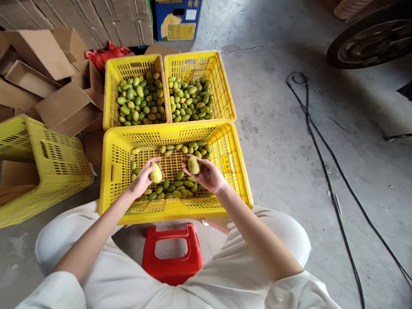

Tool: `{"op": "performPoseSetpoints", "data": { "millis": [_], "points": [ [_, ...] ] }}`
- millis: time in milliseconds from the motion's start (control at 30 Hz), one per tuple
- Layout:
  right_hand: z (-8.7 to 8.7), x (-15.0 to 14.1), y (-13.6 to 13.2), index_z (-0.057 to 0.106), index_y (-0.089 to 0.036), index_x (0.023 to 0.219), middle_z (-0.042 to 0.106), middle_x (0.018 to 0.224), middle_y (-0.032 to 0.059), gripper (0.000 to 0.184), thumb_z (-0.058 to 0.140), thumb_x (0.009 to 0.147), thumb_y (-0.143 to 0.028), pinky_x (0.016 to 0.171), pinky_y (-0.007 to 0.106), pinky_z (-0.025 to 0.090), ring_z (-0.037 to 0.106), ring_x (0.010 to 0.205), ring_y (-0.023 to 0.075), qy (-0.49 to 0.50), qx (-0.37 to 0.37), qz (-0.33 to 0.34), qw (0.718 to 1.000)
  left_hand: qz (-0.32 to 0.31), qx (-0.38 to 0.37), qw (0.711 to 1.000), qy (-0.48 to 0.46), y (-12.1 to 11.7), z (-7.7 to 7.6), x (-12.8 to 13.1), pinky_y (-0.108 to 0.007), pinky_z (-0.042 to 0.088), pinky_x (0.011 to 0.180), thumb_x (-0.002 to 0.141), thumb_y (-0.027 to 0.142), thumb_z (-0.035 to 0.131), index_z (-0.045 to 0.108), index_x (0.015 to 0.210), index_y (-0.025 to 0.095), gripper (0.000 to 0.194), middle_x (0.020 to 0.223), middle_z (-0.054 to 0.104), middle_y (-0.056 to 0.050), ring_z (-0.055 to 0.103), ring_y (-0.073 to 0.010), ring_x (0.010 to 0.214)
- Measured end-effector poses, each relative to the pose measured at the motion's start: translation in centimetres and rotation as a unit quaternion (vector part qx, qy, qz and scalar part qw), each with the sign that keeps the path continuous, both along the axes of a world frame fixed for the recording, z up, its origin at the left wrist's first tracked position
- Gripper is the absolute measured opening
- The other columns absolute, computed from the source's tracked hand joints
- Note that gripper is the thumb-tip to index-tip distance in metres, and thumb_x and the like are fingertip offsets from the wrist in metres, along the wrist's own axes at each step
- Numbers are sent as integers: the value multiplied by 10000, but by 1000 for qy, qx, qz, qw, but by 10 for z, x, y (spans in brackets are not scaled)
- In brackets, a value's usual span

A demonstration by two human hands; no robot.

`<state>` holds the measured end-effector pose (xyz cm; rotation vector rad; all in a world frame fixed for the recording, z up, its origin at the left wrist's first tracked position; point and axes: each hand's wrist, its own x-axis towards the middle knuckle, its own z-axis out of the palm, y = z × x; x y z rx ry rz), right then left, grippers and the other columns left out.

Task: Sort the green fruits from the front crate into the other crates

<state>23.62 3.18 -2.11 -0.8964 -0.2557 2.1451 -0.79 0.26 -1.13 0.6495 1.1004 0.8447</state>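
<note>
Over the front yellow crate [240, 184], my left hand [146, 174] is closed around a pale yellow-green oval fruit [156, 173], which looks like a small mango. My right hand [208, 175] is turned palm up, its fingers curled about another yellow-green fruit [194, 165]. Both fruits are held above the crate floor, a little apart from each other. Beneath and around my hands, loose green fruits [180, 189] lie along the near side. More green fruits [196, 148] sit at the far right of the same crate, and a few are near its left wall.
Behind stand two yellow crates [104, 94] [227, 86] holding many green fruits. Left are a tilted yellow crate [61, 159] and cardboard boxes [64, 107]. A red stool [172, 262] is between my legs. Black cable [325, 171] and a wheel [370, 40] are on the right.
</note>
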Motion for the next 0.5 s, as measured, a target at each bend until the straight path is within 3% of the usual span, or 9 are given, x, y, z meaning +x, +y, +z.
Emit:
{"op": "performPoseSetpoints", "data": {
  "millis": [67, 133, 233, 367, 433, 500],
  "points": [
    [3, 1, -1, 616, -198, 956, 708, 949, 56, 257, 744, 735, -236, 768, 343, 593, 681, 847, 191, -8, 24, -10, 1000, -13, 1, 1000, -8, 0, 2, 0, -321, 553, 697, 852, 399, 640, 586, 1170, 197, 381, 1023, 628, -64, 638, -183, 837],
    [4, 2, -2, 587, -211, 887, 685, 855, 16, 257, 769, 706, -197, 647, 276, 574, 651, 717, 144, -6, 34, -19, 999, -29, 29, 999, 9, 1, 2, 0, -303, 534, 674, 860, 387, 650, 611, 1087, 200, 296, 993, 635, -58, 630, -173, 809],
    [2, 3, -2, 557, -193, 777, 599, 698, -35, 237, 782, 704, -205, 406, 156, 403, 503, 508, 63, 7, 28, -18, 999, -42, 93, 994, 48, 1, 1, -2, -282, 494, 644, 864, 360, 669, 616, 994, 209, 206, 839, 614, -16, 601, -138, 693],
    [-4, 2, -3, 594, -171, 750, 558, 601, -37, 235, 771, 744, -327, 315, 144, 266, 411, 410, 44, -5, 9, 15, 1000, -59, 141, 984, 92, 0, -3, -4, -272, 464, 618, 885, 355, 646, 633, 932, 204, 159, 751, 589, 2, 583, -119, 629],
    [-6, 2, -2, 612, -168, 753, 551, 561, -31, 255, 709, 796, -400, 300, 148, 244, 387, 375, 45, 4, -2, 31, 1000, -48, 135, 986, 87, 0, -4, -4, -270, 473, 615, 888, 364, 640, 631, 995, 211, 187, 795, 596, 0, 590, -116, 640],
    [-5, 2, -2, 641, -160, 801, 583, 577, -12, 256, 633, 836, -413, 317, 154, 303, 427, 390, 59, 18, -13, 29, 999, -25, 110, 991, 66, 0, -4, -3, -276, 501, 641, 871, 353, 660, 579, 1153, 240, 314, 872, 610, 2, 599, -113, 665]
  ]
}}
